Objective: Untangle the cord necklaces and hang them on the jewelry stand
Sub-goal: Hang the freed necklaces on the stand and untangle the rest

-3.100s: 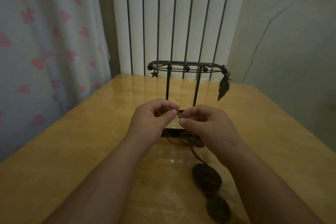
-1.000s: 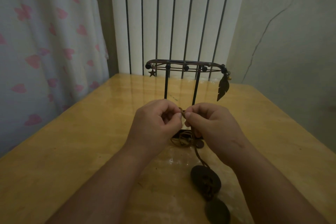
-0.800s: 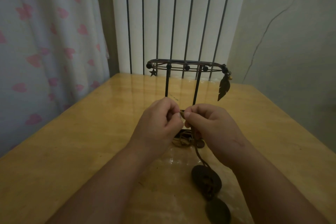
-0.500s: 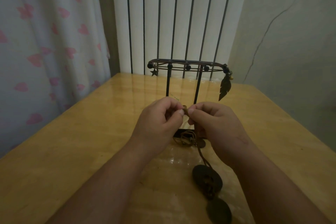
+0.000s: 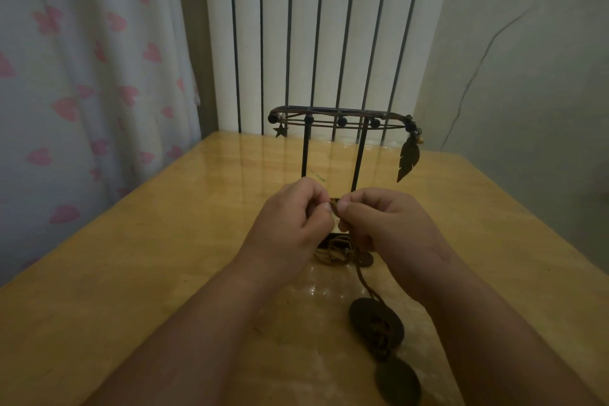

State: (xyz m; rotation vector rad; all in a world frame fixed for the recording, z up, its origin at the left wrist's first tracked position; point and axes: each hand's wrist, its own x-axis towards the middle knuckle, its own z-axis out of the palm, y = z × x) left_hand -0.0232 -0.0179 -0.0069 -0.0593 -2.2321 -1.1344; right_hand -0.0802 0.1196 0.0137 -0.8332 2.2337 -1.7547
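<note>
A dark metal jewelry stand (image 5: 336, 120) rises at the middle of the table, with a star charm (image 5: 280, 131) and a feather pendant (image 5: 408, 160) hanging from its top bar. In front of its posts, my left hand (image 5: 290, 224) and my right hand (image 5: 389, 227) pinch the same brown cord (image 5: 334, 206) between thumb and forefinger, fingertips nearly touching. Below them a tangle of brown cords (image 5: 336, 252) lies on the stand's base. One cord runs down to a dark oval pendant (image 5: 375, 325), and a second oval pendant (image 5: 397, 381) lies nearer to me.
The wooden table (image 5: 148, 273) is glossy and yellow. A white ribbed radiator (image 5: 323, 26) stands behind the stand. A curtain with pink hearts (image 5: 82, 76) hangs at the left, and a grey wall with a thin cable (image 5: 527, 59) is at the right.
Both hands have kept pinching the cord at the same spot, with only small shifts of the fingertips. The pendants on the table have not moved.
</note>
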